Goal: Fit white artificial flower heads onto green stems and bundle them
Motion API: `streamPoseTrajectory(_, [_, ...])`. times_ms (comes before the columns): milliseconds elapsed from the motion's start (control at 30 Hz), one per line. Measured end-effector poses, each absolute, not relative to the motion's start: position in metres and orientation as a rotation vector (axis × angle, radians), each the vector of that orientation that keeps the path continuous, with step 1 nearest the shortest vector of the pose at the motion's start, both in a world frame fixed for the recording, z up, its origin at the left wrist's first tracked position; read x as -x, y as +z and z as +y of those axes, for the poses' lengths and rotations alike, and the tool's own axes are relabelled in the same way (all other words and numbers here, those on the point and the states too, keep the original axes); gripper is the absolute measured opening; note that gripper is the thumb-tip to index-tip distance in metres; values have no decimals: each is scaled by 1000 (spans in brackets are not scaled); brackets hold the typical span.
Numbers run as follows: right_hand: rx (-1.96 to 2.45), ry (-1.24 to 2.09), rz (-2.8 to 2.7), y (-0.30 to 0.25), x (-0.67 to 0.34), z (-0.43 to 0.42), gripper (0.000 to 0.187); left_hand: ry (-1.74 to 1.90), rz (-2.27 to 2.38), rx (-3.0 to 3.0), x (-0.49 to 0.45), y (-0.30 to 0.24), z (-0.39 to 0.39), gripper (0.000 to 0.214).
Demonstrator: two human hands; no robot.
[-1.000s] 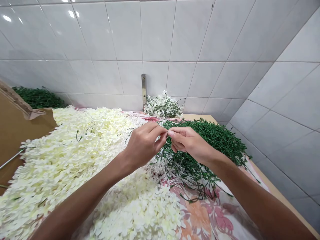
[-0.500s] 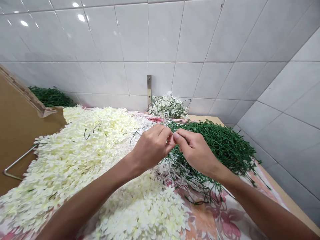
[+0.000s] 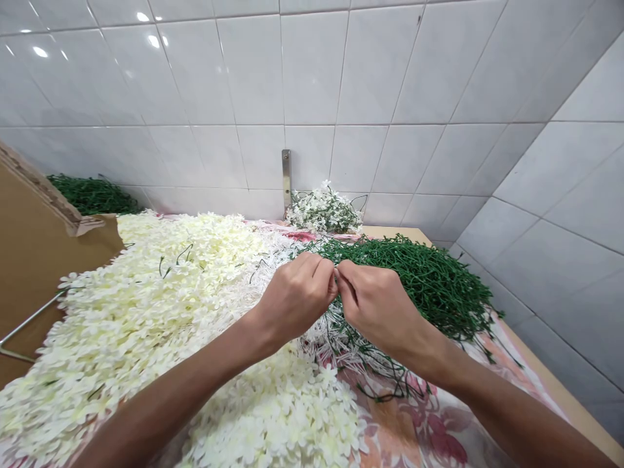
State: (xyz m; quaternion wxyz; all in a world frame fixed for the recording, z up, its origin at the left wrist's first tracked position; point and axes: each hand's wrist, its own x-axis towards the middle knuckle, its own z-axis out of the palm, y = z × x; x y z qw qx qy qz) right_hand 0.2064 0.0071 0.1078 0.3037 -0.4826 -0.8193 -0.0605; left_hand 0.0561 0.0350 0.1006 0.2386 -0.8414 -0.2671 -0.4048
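My left hand (image 3: 297, 299) and my right hand (image 3: 377, 305) meet fingertip to fingertip above the table, both pinched shut. What they pinch is too small and hidden to name. Below them lies a tangle of green stems with white plastic centres (image 3: 351, 341). A big heap of cream artificial flowers (image 3: 146, 305) spreads to the left of my hands. A pile of bare green stems (image 3: 433, 279) lies just right of my right hand.
A small bunch of finished white flower sprigs (image 3: 322, 211) rests against the tiled wall by a metal bracket (image 3: 286, 179). A floral cloth (image 3: 414, 429) covers the table. A cardboard box (image 3: 34, 247) stands at left, more green stems (image 3: 92, 195) behind it.
Both hands have curled tighter and dropped slightly, fingertips pressed closer together. The view has shifted a little.
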Motion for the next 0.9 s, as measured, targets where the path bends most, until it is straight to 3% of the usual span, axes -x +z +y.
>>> streamPoseTrajectory(167, [1262, -68, -2157, 117, -209, 4, 24, -1162, -721, 2371, -54, 108, 36, 23])
streamPoseTrajectory(433, [1064, 838, -1891, 137, -219, 1, 35, -1503, -919, 2865, -39, 136, 30, 10])
streamPoseTrajectory(667, [837, 1259, -1677, 131, -219, 5, 33, -1614, -651, 2703, -42, 131, 29, 16])
streamPoseTrajectory(900, [745, 1465, -1550, 132, -216, 5, 33, -1535, -539, 2455, -43, 130, 29, 6])
